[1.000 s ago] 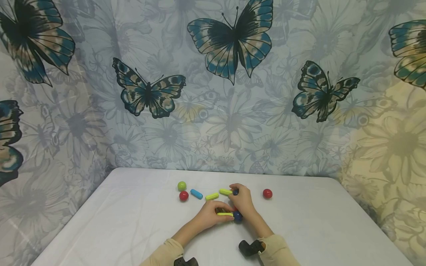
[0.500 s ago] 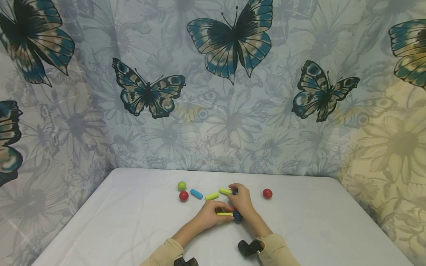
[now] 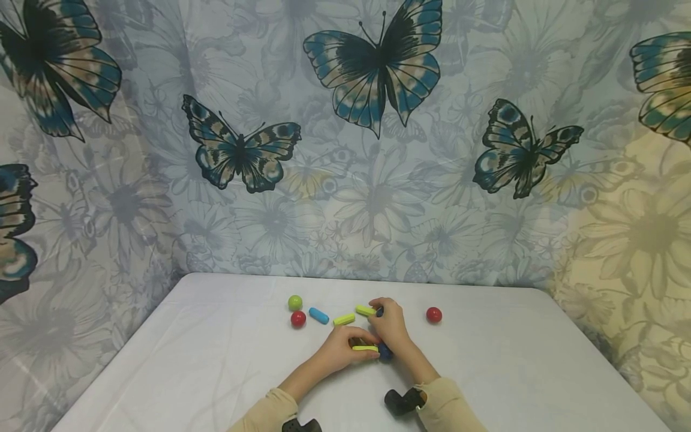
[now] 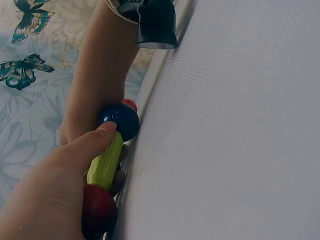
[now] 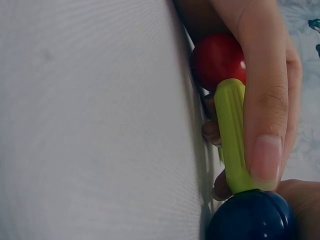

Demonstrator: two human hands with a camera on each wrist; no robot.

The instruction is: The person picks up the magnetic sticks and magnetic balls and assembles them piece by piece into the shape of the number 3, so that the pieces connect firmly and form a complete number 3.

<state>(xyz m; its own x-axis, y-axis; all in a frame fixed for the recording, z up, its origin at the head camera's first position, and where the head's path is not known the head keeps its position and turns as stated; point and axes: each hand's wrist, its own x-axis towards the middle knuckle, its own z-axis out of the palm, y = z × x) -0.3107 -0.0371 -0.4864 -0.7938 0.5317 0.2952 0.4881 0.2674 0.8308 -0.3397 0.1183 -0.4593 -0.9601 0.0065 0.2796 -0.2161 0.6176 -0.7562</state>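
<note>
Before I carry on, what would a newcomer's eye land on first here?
Probably the big teal butterfly, top centre of the head view. Next, the left grip, low centre, which pinches a yellow-green stick with a blue ball at one end and a red ball at the other. Then the lone red ball right of the right grip.

Lime grooved rod (image 4: pixel 104 162), glossy blue ball (image 4: pixel 126 122) butted on one end, red ball (image 4: pixel 99 208) at the other, pinched roughly level in the left fingers (image 3: pixel 363 332). Second lime rod (image 3: pixel 364 310) farther back, dark blue ball (image 3: pixel 380 312) at its right end, partly covered by the right fingers (image 3: pixel 384 302); can't tell if joined.
</note>
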